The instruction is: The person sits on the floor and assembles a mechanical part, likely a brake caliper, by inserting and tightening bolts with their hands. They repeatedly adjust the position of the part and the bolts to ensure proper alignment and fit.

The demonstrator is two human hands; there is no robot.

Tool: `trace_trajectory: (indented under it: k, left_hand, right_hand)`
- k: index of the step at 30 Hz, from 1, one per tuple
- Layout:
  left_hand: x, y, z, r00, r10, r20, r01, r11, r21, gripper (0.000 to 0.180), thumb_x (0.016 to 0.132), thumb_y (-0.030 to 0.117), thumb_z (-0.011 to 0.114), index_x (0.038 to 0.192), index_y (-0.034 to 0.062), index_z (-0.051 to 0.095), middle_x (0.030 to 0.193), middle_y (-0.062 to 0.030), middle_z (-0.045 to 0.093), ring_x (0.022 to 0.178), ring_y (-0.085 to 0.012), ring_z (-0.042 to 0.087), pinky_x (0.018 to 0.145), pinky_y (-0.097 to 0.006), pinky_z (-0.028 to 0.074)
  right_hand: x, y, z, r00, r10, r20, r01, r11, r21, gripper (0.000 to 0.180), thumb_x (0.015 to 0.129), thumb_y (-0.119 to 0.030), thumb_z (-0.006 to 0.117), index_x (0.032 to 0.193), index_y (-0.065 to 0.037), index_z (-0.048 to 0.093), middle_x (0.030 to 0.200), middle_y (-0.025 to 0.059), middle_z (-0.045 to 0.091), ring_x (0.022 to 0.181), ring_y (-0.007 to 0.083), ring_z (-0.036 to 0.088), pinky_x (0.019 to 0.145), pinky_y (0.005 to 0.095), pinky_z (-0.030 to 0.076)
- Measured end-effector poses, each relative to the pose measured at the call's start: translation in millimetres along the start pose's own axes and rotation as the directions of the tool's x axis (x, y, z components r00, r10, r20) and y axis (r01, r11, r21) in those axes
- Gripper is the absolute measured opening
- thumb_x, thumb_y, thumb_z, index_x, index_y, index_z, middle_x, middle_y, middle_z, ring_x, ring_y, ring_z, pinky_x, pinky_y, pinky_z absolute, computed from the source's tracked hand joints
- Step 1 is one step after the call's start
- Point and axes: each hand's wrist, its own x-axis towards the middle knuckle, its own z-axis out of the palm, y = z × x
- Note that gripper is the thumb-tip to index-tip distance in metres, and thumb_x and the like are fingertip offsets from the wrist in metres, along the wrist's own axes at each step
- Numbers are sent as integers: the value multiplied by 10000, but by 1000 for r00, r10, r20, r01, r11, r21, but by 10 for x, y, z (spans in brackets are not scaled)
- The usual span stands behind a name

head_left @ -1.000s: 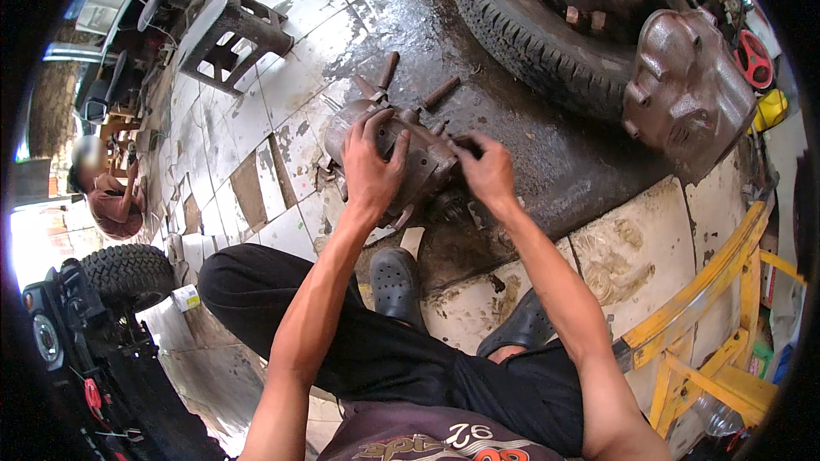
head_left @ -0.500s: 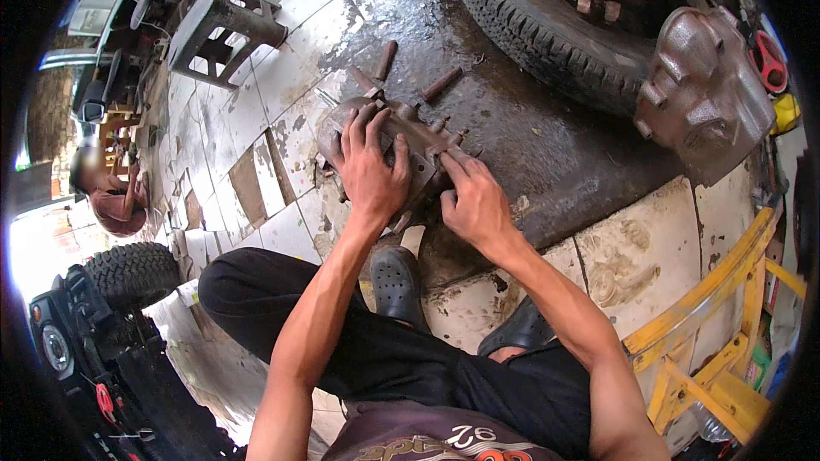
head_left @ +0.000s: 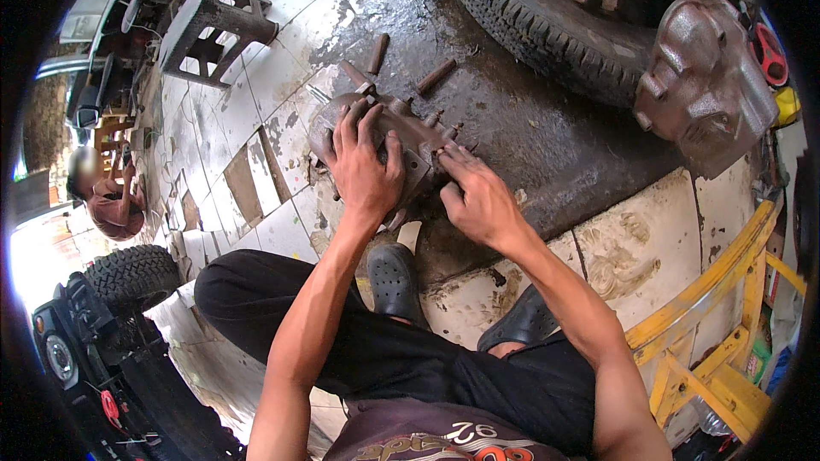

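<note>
A greasy brown metal gearbox-like housing [head_left: 417, 130] with several studs lies on the dark oily floor in front of me. My left hand [head_left: 363, 166] rests on top of it, fingers spread over the rounded left part, gripping nothing. At its right edge, my right hand [head_left: 480, 196] touches the metal near a stud with its fingers stretched out and its thumb apart. What lies under those fingertips is too small to make out. Beyond the housing are two short rusty rods, an upright-looking one [head_left: 379, 53] and a slanted one [head_left: 436, 76].
A big tyre [head_left: 547, 43] and a large greasy metal casing [head_left: 705, 77] stand at the far right. A yellow metal frame [head_left: 700, 290] is near right. At left are a dark plastic stool [head_left: 213, 34], a vehicle's tyre [head_left: 132, 277] and a seated person [head_left: 111, 201].
The view has shifted slightly, so the scene sits a little further left. Both hands remain on the housing; the right fingers have moved slightly along its edge.
</note>
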Motion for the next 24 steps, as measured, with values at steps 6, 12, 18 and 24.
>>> trace_trajectory:
  k: [6, 12, 18, 24]
  left_hand:
    - [9, -6, 3, 1000, 10, -7, -9, 1000, 17, 441, 941, 262, 591, 1349, 101, 553, 1432, -103, 510, 1396, -334, 392, 1158, -498, 229]
    - [25, 50, -26, 999, -17, 47, 12, 995, 100, 461, 972, 302, 574, 1386, 108, 514, 1477, -96, 469, 1403, -330, 383, 1177, -491, 228]
    - [19, 16, 13, 1000, 6, 20, -8, 997, 75, 469, 942, 297, 577, 1367, 105, 534, 1460, -103, 480, 1421, -320, 361, 1170, -542, 206]
    - [3, 9, 3, 1000, 9, 13, -10, 997, 78, 456, 938, 282, 575, 1356, 104, 545, 1452, -98, 493, 1411, -324, 377, 1170, -538, 212]
  right_hand:
    - [48, -14, 20, 999, 39, -26, -38, 999, 21, 440, 865, -156, 549, 1224, 86, 628, 1262, 280, 631, 1212, 445, 572, 1088, 461, 421]
    - [245, 3, 25, 981, 181, 66, -179, 983, -33, 482, 844, -207, 579, 1290, -32, 637, 1266, 188, 662, 1064, 447, 613, 1026, 467, 472]
    - [141, 68, -60, 992, 66, 111, -65, 998, -18, 571, 783, -75, 580, 1345, 24, 562, 1317, 248, 595, 1097, 442, 618, 1006, 466, 490]
    - [32, -34, -70, 991, 58, 123, -53, 997, -48, 574, 759, 25, 514, 1330, 50, 566, 1321, 275, 575, 1153, 429, 590, 999, 450, 497]
